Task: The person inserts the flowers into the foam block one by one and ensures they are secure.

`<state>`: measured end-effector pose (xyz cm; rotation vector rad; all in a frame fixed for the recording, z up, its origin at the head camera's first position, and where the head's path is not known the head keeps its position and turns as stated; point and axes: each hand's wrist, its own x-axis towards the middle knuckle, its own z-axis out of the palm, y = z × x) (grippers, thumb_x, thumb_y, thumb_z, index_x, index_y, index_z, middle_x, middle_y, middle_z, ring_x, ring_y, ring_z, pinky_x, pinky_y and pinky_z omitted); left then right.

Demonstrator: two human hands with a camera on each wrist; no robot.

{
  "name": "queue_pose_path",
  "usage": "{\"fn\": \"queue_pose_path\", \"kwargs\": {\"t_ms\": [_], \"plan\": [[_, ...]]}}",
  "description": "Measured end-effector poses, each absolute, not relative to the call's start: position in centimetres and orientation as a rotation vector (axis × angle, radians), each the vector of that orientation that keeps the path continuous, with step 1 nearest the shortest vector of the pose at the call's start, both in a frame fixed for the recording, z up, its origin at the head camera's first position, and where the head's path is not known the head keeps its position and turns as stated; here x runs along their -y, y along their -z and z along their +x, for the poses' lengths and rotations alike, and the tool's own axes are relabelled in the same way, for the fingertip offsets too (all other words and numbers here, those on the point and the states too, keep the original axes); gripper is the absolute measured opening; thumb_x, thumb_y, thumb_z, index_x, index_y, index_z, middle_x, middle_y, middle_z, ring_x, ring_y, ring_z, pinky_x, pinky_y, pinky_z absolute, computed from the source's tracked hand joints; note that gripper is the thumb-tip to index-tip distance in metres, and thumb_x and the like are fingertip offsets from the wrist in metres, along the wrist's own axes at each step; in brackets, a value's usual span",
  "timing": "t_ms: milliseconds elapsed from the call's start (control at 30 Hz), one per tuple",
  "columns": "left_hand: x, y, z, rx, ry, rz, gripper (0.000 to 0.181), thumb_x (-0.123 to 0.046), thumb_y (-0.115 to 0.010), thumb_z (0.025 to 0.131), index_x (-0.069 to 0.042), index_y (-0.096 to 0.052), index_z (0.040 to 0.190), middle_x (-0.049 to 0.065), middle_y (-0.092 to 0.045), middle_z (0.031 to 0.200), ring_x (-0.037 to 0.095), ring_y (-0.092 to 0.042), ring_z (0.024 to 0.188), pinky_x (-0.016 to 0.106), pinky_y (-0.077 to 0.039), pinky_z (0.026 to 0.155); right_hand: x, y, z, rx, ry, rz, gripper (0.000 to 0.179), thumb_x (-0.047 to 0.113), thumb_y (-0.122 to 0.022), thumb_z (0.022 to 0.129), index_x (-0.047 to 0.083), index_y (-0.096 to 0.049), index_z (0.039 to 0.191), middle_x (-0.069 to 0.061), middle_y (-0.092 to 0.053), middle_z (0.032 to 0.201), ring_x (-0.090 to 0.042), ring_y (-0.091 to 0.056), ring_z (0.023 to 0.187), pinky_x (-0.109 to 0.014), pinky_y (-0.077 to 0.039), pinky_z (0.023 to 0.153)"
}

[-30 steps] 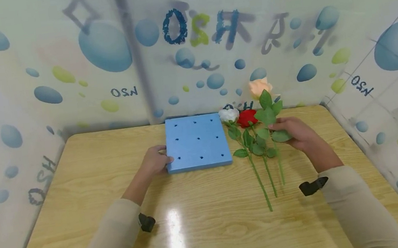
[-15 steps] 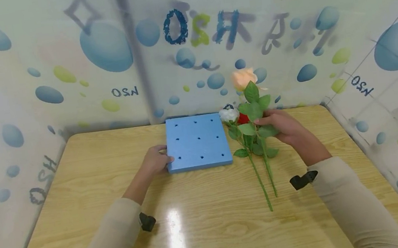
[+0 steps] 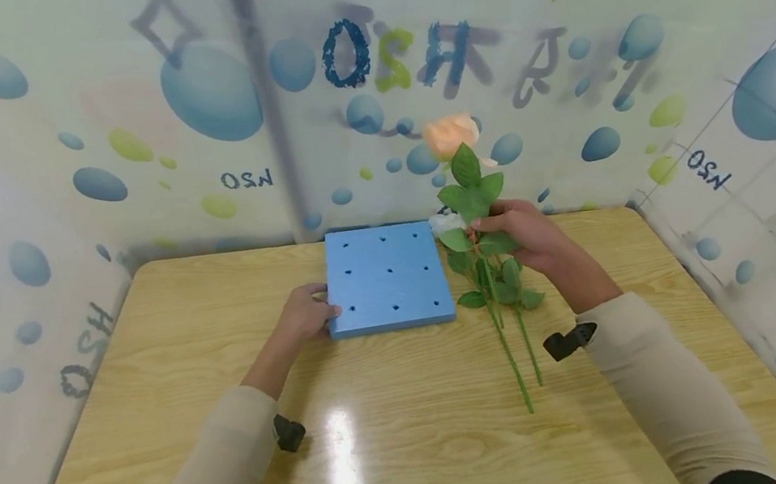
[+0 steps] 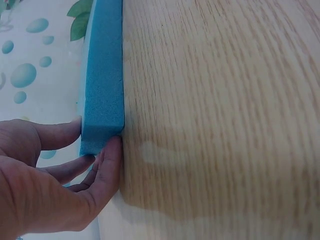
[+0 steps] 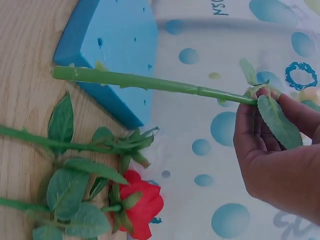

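My left hand [image 3: 304, 315] grips the near left part of a blue foam board [image 3: 371, 292] that has several small holes in its top. In the left wrist view, the thumb lies on one face of the board [image 4: 104, 80] and the fingers bend round the corner. My right hand [image 3: 533, 237] pinches a peach artificial rose [image 3: 450, 138] by its leafy stem, held up off the table. The right wrist view shows its bare green stem [image 5: 150, 83] reaching across in front of the board. A white rose [image 3: 445, 224] and a red rose [image 5: 141, 204] lie beneath.
The wooden table [image 3: 414, 443] carries the board at its back edge, against a patterned wall curtain [image 3: 208, 216]. The lying roses' stems [image 3: 512, 361] point toward the table's front, right of the board.
My right hand has carried the peach rose left and upward, over the white and red roses toward the board. The left hand and board stay where they were.
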<state>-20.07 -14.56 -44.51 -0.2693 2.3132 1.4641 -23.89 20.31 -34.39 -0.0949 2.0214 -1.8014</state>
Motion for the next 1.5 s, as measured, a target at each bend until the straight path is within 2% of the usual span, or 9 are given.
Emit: {"fn": "queue_pose_path", "kwargs": {"t_ms": [233,433,667,967,1233,1367,1500], "plan": [[14.6,44.6,-20.2,-2.318,-1.462,-0.271,0.058,-0.005,-0.057,0.096,-0.001,-0.034,0.149,0.027,-0.049,0.136,0.036,-0.059,0.115,0.044,-0.054,0.089,-18.6,34.6,-24.3,-1.925,1.939,-0.113,0.041,0.013,-0.053,0.100,-0.003,-0.041,0.137,-0.003,-0.060,0.094,-0.016,-0.059,0.083,-0.031,-0.052,0.075],[14.5,44.6,-20.2,-2.332,-1.439,-0.283,0.058,-0.006,-0.059,0.096,-0.002,-0.035,0.149,0.025,-0.050,0.135,0.034,-0.059,0.112,0.043,-0.055,0.088,-16.9,34.8,-24.5,-1.855,2.023,-0.103,0.040,0.011,-0.054,0.100,-0.003,-0.043,0.136,-0.003,-0.060,0.094,-0.015,-0.059,0.083,-0.031,-0.053,0.076],[14.4,44.7,-20.1,-2.330,-1.448,-0.275,0.058,-0.006,-0.059,0.096,-0.003,-0.035,0.149,0.025,-0.051,0.134,0.033,-0.059,0.112,0.043,-0.055,0.089,-15.3,35.1,-24.7,-1.826,2.117,-0.094,0.028,0.008,-0.055,0.098,-0.002,-0.052,0.124,-0.002,-0.061,0.095,-0.016,-0.059,0.087,-0.027,-0.052,0.073],[14.6,44.5,-20.1,-2.323,-1.456,-0.267,0.058,-0.005,-0.058,0.096,-0.002,-0.035,0.149,0.026,-0.051,0.133,0.033,-0.059,0.112,0.042,-0.055,0.088,-13.6,35.1,-25.3,-1.860,2.086,-0.104,0.031,0.009,-0.059,0.097,-0.005,-0.054,0.124,-0.004,-0.064,0.097,-0.015,-0.062,0.089,-0.025,-0.053,0.074],[14.7,44.5,-20.2,-2.308,-1.475,-0.277,0.058,-0.004,-0.057,0.096,0.000,-0.034,0.149,0.027,-0.049,0.133,0.035,-0.055,0.116,0.044,-0.054,0.089,-12.2,34.6,-26.9,-1.926,2.035,-0.165,0.026,0.011,-0.061,0.096,-0.004,-0.059,0.116,-0.006,-0.065,0.098,-0.020,-0.061,0.098,-0.029,-0.052,0.081],[14.7,44.6,-20.3,-2.297,-1.482,-0.277,0.058,-0.004,-0.057,0.096,0.000,-0.033,0.149,0.027,-0.048,0.135,0.034,-0.055,0.117,0.045,-0.054,0.090,-11.6,34.3,-27.2,-1.985,1.993,-0.174,0.020,0.012,-0.060,0.096,-0.002,-0.062,0.111,-0.004,-0.066,0.096,-0.021,-0.060,0.101,-0.034,-0.049,0.089],[14.6,44.8,-20.4,-2.304,-1.472,-0.272,0.059,-0.005,-0.057,0.096,-0.001,-0.033,0.149,0.026,-0.049,0.134,0.034,-0.055,0.116,0.044,-0.054,0.090,-11.0,34.0,-27.7,-1.982,1.996,-0.200,0.023,0.011,-0.059,0.096,-0.003,-0.061,0.115,-0.004,-0.066,0.097,-0.021,-0.060,0.103,-0.037,-0.046,0.096]]}}
